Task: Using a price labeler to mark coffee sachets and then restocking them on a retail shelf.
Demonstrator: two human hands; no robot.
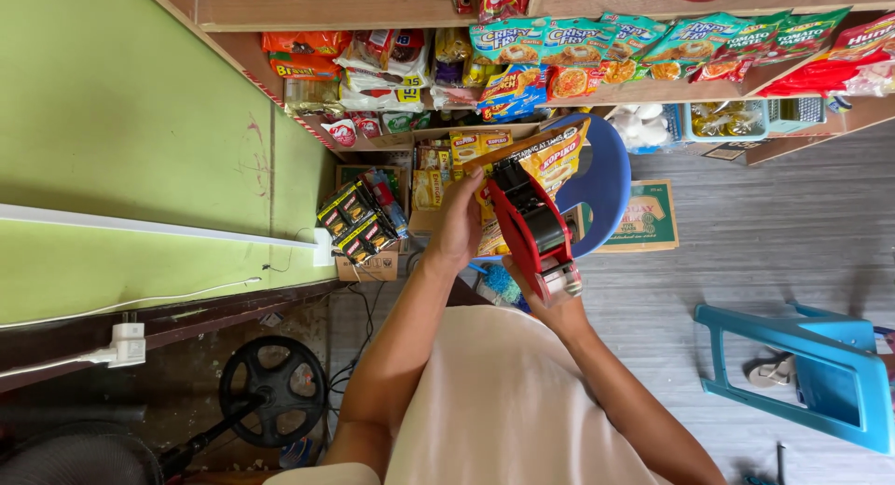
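A person stands over a crowded shop corner, both bare forearms raised in front of the chest and bent at the elbows. The right hand grips a red and black price-label gun from below, fingers curled round its handle, the tool tilted with its head pointing up and away toward the shelves. The left hand is lifted beside it, fingers pressed together and wrapped along the edge of a yellow sachet strip, which fans out just behind the gun's upper end and touches it. Gun and strip are held in the air, between the two hands, above an open cardboard box of dark sachets on the floor. Behind them stands a blue plastic chair; a light blue stool lies tipped over on the grey floor at right.
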